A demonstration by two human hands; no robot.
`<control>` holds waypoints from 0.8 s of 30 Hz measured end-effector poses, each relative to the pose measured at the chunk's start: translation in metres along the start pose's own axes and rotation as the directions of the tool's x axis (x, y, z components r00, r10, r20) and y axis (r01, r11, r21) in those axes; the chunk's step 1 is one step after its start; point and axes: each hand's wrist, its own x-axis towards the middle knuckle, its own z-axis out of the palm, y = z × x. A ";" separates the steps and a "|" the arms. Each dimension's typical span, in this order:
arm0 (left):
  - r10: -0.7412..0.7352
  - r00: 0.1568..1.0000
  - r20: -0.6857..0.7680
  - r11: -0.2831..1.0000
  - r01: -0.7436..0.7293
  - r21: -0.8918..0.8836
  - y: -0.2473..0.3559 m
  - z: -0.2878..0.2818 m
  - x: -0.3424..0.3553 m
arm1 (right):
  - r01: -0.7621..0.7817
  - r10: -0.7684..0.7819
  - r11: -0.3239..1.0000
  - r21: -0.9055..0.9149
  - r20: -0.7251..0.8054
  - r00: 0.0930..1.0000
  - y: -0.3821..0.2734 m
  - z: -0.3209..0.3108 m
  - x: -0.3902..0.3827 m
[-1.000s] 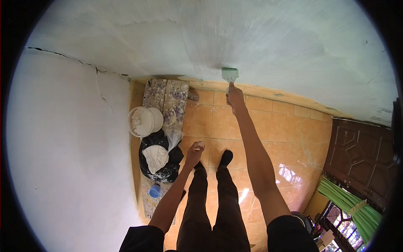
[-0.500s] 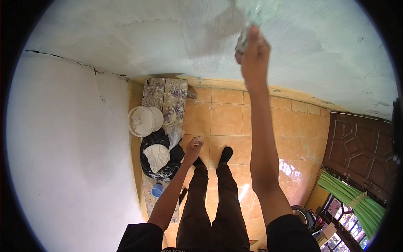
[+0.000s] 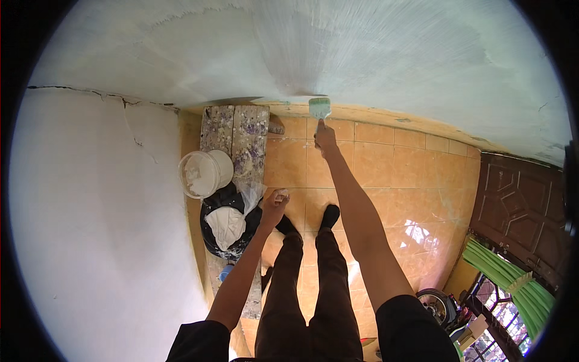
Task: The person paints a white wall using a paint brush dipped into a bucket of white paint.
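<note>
Right hand (image 3: 325, 137) has dropped from high on the wall to its base.
Fingers closed around paintbrush (image 3: 319, 108), bristles at wall foot; left hand (image 3: 274, 202) loosely curled near white bucket (image 3: 204, 173).

One paintbrush (image 3: 319, 107), one white bucket (image 3: 204, 174), one black tub (image 3: 228, 224) (perhaps a second bucket), two planks (image 3: 234, 130), two hands.

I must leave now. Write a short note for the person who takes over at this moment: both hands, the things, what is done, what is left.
Right hand: holds the paintbrush, bristles at the foot of the wall.
Left hand: free, hanging beside the body, fingers loosely curled.
Things: white bucket and black bucket on the speckled plank, on the left.
Done: brush streaks cover the wall ahead.
Left: the cracked left wall shows no such streaks.
</note>
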 end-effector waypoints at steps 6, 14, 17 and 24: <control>-0.007 1.000 -0.010 0.999 0.007 -0.036 0.007 0.001 -0.003 | 0.001 -0.001 1.000 0.018 0.005 1.000 -0.077 0.000 -0.058; -0.021 1.000 0.005 0.996 0.021 -0.092 0.014 0.037 0.003 | 0.508 -0.509 0.859 0.059 0.003 0.861 -0.213 -0.029 -0.229; 0.311 0.950 -0.037 0.945 -0.306 0.114 -0.021 0.032 0.010 | 0.678 -0.685 0.713 0.179 -0.030 0.728 -0.239 -0.026 -0.232; 0.005 1.000 0.016 0.995 -0.003 -0.104 0.004 0.059 0.000 | 0.733 -0.743 0.668 0.128 0.067 0.666 -0.144 -0.040 -0.084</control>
